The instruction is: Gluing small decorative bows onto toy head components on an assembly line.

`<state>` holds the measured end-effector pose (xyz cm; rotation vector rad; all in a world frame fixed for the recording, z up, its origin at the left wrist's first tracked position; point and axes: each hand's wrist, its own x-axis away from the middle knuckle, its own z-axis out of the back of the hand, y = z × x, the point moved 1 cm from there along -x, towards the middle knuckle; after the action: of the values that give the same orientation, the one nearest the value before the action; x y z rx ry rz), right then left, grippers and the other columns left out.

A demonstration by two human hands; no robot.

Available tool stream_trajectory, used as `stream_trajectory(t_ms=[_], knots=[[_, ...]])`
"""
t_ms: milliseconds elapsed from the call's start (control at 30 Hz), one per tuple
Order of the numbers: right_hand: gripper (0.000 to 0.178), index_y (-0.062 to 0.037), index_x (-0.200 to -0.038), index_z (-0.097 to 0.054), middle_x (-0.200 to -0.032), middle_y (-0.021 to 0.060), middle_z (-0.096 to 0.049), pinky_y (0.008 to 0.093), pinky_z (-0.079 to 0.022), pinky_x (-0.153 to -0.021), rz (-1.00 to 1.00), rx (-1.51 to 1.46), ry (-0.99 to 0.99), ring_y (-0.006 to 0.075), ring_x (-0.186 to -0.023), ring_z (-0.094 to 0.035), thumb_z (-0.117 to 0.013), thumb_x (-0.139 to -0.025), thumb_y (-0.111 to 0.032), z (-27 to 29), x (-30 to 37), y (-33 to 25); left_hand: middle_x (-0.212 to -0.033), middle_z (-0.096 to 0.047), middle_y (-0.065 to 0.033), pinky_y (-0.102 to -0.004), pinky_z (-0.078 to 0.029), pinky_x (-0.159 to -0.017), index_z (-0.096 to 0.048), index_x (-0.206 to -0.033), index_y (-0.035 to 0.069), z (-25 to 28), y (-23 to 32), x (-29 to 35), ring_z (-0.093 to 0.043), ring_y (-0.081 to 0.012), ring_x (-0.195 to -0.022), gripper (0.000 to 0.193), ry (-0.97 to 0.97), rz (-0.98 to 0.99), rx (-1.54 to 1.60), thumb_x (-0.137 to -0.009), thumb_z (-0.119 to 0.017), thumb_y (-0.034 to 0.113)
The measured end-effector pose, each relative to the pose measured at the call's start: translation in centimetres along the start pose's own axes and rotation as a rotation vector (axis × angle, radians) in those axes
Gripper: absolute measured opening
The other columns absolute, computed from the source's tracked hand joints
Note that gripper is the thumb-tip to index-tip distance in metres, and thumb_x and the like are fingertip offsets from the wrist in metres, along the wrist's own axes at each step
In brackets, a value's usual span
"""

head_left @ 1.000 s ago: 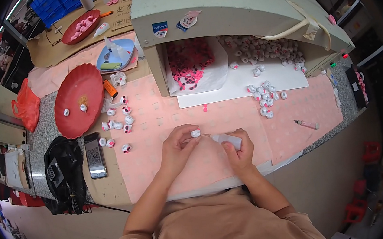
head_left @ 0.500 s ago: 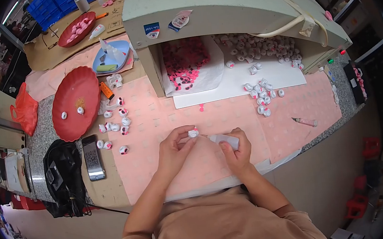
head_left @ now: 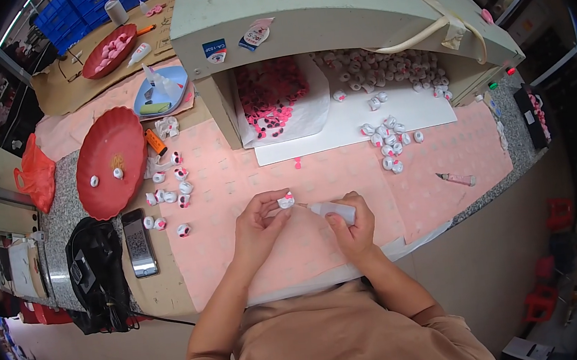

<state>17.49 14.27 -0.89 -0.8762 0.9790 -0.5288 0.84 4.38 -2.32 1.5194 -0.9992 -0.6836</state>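
Between the fingertips of my left hand (head_left: pixel 256 224) is a small white figure piece (head_left: pixel 286 200) with pink spots. My right hand (head_left: pixel 354 228) is wrapped round a translucent white squeeze bottle (head_left: pixel 337 212), its thin nozzle pointing left at the piece. Whether the tip touches the piece is too small to tell. On the pink table covering beyond my hands lies a small pink bow-shaped part (head_left: pixel 298 163). Several finished-looking white pieces with dark and pink marks (head_left: pixel 184 187) sit to the left, and a cluster of plainer white pieces (head_left: pixel 388 140) lies to the right.
A grey-green metal housing (head_left: pixel 342 20) covers a heap of white pieces (head_left: pixel 389 67) and a bag of pink parts (head_left: pixel 273 97). Leftward are a red scalloped tray (head_left: pixel 110 191), a blue tray (head_left: pixel 176 79), a phone (head_left: pixel 140 245) and a black bag (head_left: pixel 95 277). A tube (head_left: pixel 457 179) lies right.
The view has shifted slightly. Both hands keep nearly the same pose, with the bottle's nozzle still aimed at the white piece.
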Motion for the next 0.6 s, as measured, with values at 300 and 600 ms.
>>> stream_trajectory(t_ms=[300,600], knots=[[0.016,-0.0019,-0.09,-0.059,-0.077,0.0107,-0.059,0.0306,-0.045,-0.057,-0.064,0.023,0.023,0.0212,-0.064,-0.057,-0.071,-0.082,-0.009,0.17,-0.14,-0.14,-0.123,-0.058,-0.0122,-0.0249,-0.052,-0.088,-0.053,-0.115,-0.002,-0.19,0.63,0.09,-0.058,-0.0174,-0.113,0.031,-0.004,-0.007,0.006,-0.086,-0.06,-0.009],[0.017,-0.0014,-0.09,-0.056,-0.076,0.008,-0.056,0.0277,-0.043,-0.058,-0.18,-0.057,-0.029,0.015,-0.065,-0.053,-0.068,-0.084,-0.01,0.13,-0.07,-0.32,-0.121,-0.059,-0.0119,-0.0248,-0.053,-0.086,-0.054,-0.115,-0.002,-0.07,0.63,-0.03,-0.059,-0.0152,-0.109,0.031,0.032,-0.023,0.002,-0.085,-0.06,-0.009]])
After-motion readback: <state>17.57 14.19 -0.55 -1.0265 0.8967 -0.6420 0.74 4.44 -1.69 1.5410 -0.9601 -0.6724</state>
